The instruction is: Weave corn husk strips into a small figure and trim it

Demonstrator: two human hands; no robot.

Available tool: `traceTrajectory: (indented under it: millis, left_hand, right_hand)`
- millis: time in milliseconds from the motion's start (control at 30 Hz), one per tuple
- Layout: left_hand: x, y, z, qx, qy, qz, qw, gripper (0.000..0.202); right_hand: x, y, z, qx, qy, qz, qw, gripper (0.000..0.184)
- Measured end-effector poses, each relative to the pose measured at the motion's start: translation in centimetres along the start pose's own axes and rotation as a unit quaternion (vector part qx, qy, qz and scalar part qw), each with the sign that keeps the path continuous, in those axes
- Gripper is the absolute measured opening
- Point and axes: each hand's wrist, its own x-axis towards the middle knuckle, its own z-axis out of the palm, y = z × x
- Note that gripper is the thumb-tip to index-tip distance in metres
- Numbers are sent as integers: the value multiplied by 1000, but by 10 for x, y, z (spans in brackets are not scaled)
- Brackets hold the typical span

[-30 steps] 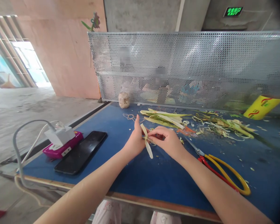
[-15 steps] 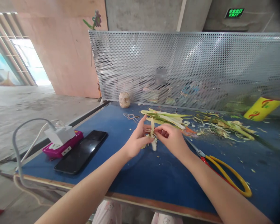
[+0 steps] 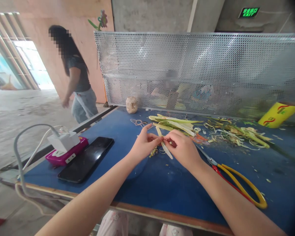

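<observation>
Two hands work close together: the left hand, one finger raised, and the right hand, curled, both pinch a pale strip near its middle, tips nearly together. The strip is above the blue table. Just beyond lie leaves; scissors lie right, a phone left. Farther off, a person stands.

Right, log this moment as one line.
left hand: pinching pale strip | right hand: pinching same strip | scissors: on blue table, right side | phone: on table, left side
</observation>
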Motion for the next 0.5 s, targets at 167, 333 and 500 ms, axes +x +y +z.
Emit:
traceTrajectory:
  millis: [167,333,500]
  left_hand:
    - [0,0,0,6,-21,38,999,71]
    - [-3,2,-3,115,-45,102,987,77]
    - [-6,5,-4,104,-61,87,989,81]
  right_hand:
    - [1,-1,-2,1,-13,10,1000,9]
    - [2,-2,-3,-16,-33,9,999,10]
    - [3,1,-4,-37,-14,7,999,9]
